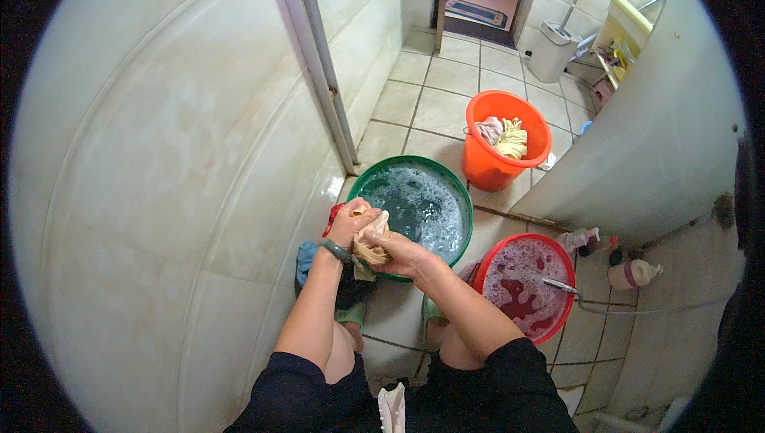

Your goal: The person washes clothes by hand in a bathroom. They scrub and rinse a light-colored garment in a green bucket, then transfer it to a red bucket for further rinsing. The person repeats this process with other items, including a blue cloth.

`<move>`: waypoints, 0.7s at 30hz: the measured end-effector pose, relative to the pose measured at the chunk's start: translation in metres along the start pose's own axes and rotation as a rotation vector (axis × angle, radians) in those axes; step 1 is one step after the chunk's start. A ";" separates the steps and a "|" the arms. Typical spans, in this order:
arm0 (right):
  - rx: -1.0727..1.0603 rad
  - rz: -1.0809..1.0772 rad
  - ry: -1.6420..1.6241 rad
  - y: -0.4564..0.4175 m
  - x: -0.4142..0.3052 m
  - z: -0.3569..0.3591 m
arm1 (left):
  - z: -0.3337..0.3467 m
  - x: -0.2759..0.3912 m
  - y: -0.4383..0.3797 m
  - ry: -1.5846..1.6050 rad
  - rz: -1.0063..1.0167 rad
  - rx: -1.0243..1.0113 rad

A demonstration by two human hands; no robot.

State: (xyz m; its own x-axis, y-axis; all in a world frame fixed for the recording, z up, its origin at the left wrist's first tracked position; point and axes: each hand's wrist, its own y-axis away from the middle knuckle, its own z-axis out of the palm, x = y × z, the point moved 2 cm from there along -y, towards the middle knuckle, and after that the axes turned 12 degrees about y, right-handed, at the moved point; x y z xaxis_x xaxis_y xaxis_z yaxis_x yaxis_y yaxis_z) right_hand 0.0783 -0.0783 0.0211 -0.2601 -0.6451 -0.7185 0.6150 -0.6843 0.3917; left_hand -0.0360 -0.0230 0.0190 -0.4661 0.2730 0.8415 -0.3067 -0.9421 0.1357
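Both my hands grip a wet, bunched cream cloth over the near left rim of a green basin. My left hand, with a dark green bangle at the wrist, closes around its upper left part. Around the lower right part of the cloth my right hand is wrapped. Sudsy grey-green water fills the basin. Part of the cloth is hidden by my fingers.
An orange bucket with twisted clothes stands beyond the basin. To the right, a red bucket holds foamy water and a shower hose. Bottles stand by the right wall. Dark and blue clothes lie at left.
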 end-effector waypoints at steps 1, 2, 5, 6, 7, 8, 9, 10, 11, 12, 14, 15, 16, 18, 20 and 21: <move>-0.015 -0.051 0.082 0.001 -0.001 0.005 | 0.001 0.002 0.001 -0.030 0.023 0.001; -0.055 -0.138 0.143 0.003 -0.005 0.009 | 0.002 0.003 0.001 -0.130 0.009 0.025; -0.112 -0.065 0.493 -0.008 0.003 -0.014 | 0.006 0.000 -0.002 -0.417 0.057 -0.054; 0.020 -0.171 0.566 0.009 -0.013 0.005 | 0.023 0.013 0.008 -0.451 0.062 -0.021; 0.083 -0.247 0.737 0.004 -0.008 0.005 | 0.017 0.007 0.006 -0.438 0.013 -0.005; 0.147 -0.327 0.907 -0.005 0.000 -0.001 | 0.010 0.002 0.004 -0.507 0.084 0.008; 0.227 -0.414 1.083 -0.012 0.006 -0.010 | 0.010 -0.003 0.000 -0.573 0.161 0.003; 0.420 -0.516 1.180 -0.017 0.013 -0.012 | 0.009 -0.009 -0.003 -0.611 0.198 0.022; 0.484 -0.385 1.228 -0.020 0.023 -0.020 | 0.008 -0.014 -0.005 -0.650 0.235 0.040; 0.524 -0.249 1.270 -0.012 0.018 -0.003 | -0.001 -0.017 -0.002 -0.692 0.267 0.081; 0.582 -0.132 1.348 -0.005 0.012 0.009 | -0.003 -0.020 0.001 -0.746 0.272 0.234; 0.621 -0.200 1.385 -0.007 0.016 0.005 | 0.000 -0.023 -0.001 -0.767 0.276 0.301; 0.660 -0.271 1.421 -0.011 0.020 -0.003 | 0.002 -0.025 -0.005 -0.828 0.284 0.371; 0.734 -0.398 1.535 -0.013 0.025 -0.013 | 0.004 -0.029 -0.013 -0.865 0.309 0.470; 0.756 -0.369 1.565 -0.014 0.021 -0.015 | 0.002 -0.036 -0.022 -1.009 0.400 0.588; 0.798 -0.334 1.581 -0.011 0.016 -0.023 | 0.005 -0.039 -0.025 -0.971 0.344 0.538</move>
State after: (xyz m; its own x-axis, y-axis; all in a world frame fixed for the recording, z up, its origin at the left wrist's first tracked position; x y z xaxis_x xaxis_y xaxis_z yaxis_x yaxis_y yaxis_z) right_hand 0.0847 -0.0735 -0.0085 0.8903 0.1137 -0.4409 0.0978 -0.9935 -0.0587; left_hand -0.0058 -0.0110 -0.0145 0.4475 -0.0585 0.8923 0.2130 -0.9622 -0.1699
